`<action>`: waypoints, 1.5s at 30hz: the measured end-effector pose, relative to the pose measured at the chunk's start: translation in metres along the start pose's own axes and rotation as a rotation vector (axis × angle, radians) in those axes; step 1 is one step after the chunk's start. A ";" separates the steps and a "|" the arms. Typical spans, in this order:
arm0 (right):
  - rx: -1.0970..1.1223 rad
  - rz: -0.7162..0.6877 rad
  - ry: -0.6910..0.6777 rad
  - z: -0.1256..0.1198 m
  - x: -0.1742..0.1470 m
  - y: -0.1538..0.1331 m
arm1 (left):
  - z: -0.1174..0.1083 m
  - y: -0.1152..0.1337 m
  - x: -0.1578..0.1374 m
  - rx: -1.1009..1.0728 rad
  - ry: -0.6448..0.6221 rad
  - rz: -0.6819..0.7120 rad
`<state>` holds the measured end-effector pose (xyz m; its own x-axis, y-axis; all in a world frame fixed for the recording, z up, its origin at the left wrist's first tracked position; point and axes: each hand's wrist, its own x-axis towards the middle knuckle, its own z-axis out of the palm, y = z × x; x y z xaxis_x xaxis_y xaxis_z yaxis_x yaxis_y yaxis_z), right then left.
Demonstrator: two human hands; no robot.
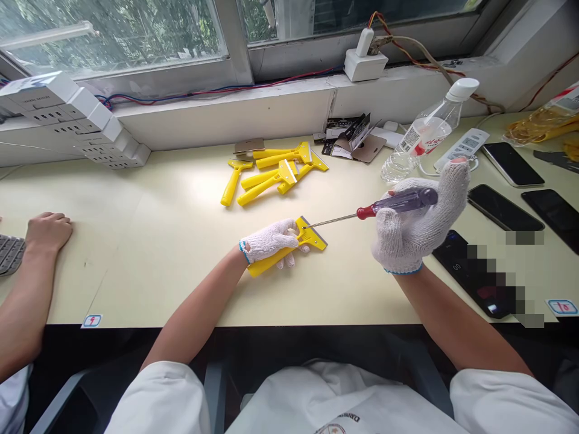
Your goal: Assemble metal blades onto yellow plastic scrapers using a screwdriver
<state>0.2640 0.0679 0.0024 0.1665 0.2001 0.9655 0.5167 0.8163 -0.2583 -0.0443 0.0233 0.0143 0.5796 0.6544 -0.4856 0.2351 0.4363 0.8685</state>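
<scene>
My left hand [271, 242], in a white knit glove, is closed around a yellow scraper [266, 263] just above the table. The scraper's wide head points up and to the right. In my gloved right hand [418, 220] is a screwdriver [398, 203] with a clear purple handle and a red collar. Its long shaft reaches left, and the tip meets the scraper's head near a screw spot. Beyond my left hand lies a pile of several more yellow scrapers [265, 188].
Black-and-white cardboard packaging [353, 137] and a clear bottle [425, 132] stand behind. Several phones [504, 207] lie on the right. Stacked white boxes [90, 123] lean at the left by the window. Another person's hand [49, 231] rests beside a keyboard [9, 253].
</scene>
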 end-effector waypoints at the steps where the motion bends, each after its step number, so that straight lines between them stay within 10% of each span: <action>1: 0.014 -0.006 0.001 0.001 0.002 -0.002 | 0.000 0.001 0.000 -0.001 -0.001 0.002; 45: 0.079 0.110 -0.091 -0.011 0.010 -0.018 | 0.000 0.000 -0.001 0.008 -0.005 0.006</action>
<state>0.2656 0.0499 0.0166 0.1396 0.3357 0.9316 0.4311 0.8263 -0.3624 -0.0449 0.0223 0.0152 0.5851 0.6539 -0.4797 0.2380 0.4270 0.8724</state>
